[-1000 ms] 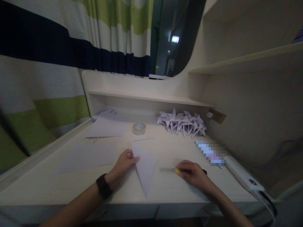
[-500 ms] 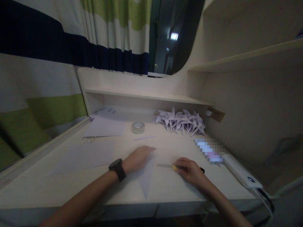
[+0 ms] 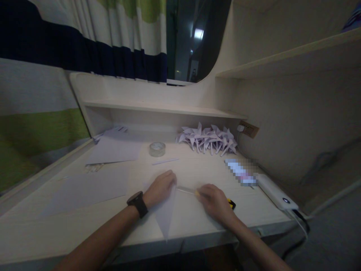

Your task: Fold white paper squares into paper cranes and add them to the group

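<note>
A white sheet of paper folded into a triangle (image 3: 166,218) lies near the desk's front edge. My left hand (image 3: 160,189), with a dark watch at the wrist, rests on its upper part, fingers curled together at the right edge. A yellow and black utility knife (image 3: 231,204) is gripped in my right hand (image 3: 216,203). Its long blade is out and points left, the tip at the paper's right edge beside my left fingers. Whether the blade lies inside the fold, I cannot tell.
Behind my hands are a roll of clear tape (image 3: 157,149) and a thin white paper stick (image 3: 165,162). Several paper pinwheels (image 3: 208,138) are heaped at the back. Paper sheets (image 3: 115,146) lie left; a phone (image 3: 241,172) and white power strip (image 3: 275,191) lie right.
My right hand has brought the knife left, so its blade now reaches the paper. My left fingers, stretched out before, have curled in. The view has shifted slightly right.
</note>
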### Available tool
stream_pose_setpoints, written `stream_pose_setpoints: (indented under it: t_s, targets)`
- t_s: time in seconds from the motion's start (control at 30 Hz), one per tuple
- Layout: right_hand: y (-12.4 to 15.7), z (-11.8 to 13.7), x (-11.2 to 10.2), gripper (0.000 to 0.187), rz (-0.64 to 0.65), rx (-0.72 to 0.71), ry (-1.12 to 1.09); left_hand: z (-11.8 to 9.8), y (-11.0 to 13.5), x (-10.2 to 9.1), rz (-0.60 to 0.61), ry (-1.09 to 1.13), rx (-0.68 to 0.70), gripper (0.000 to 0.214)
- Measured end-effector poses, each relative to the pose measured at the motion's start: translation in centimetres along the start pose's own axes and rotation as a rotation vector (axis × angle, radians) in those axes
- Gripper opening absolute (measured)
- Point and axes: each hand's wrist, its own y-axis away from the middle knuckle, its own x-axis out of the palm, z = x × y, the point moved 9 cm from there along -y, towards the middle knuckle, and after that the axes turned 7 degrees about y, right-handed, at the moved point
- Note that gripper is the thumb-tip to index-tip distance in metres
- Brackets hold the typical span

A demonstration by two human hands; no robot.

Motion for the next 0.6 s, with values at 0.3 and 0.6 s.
stream_pose_setpoints:
  t_s: [0.3, 0.6]
  targets:
    - [-0.1, 1.5, 0.8, 0.016, -0.009, -0.044, 0.023, 1.4, 0.1, -1.0, -0.02, -0.09, -0.213, 0.019]
    - [-1.4, 3.0, 2.3, 0.015, 0.052, -0.126, 0.067, 2.0, -0.2, -1.0, 0.02, -0.36, -0.355, 0.02]
